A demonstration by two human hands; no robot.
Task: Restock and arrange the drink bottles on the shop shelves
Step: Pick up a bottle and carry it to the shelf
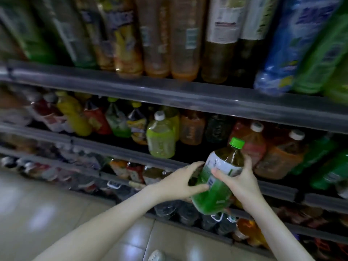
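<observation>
1 green-cap btl (214,196), tilted, held just in front of mid shelf rail (131,152). 2 hands on it: L hand (179,182) grip curled round its left side; R hand (240,178) grip wrapped round upper label, thumb across. Left of the btl's cap, 1 lime btl (161,140) w/ white cap; right of it, 2 orange btls (278,159), white caps. Dark open gap behind the cap.

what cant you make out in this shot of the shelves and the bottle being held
- Head view: print on the green-capped bottle is blurred and partly covered by the left hand and right hand.
- Top-shelf bottles: caps cut off by the upper edge.
- Middle-shelf bottles at left: motion blur smears the labels.
- Bottom-shelf bottles: partly hidden behind the green-capped bottle and the forearms.
</observation>
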